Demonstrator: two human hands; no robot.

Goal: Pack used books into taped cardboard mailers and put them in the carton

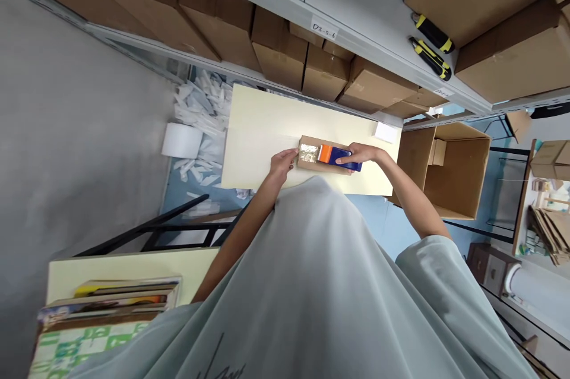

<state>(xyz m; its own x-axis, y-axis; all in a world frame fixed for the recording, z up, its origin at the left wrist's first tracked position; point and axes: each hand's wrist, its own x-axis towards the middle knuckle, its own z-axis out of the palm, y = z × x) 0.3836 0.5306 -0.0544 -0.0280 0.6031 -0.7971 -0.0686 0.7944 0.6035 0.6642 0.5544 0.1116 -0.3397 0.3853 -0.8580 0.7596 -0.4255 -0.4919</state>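
Note:
A small brown cardboard box [312,163] lies on a pale yellow table [267,129]. My left hand [282,163] rests against the box's left end, fingers curled onto it. My right hand [360,155] grips a blue and orange tape dispenser [338,157] pressed on top of the box. A shiny strip of clear tape [308,153] shows on the lid just left of the dispenser.
An open empty carton [449,171] stands right of the table. Shelves with brown cartons [276,52] run behind, with two yellow-black utility knives [431,46]. A white roll [181,140] and white foam pieces [200,106] lie left. Stacked books [107,302] sit near left.

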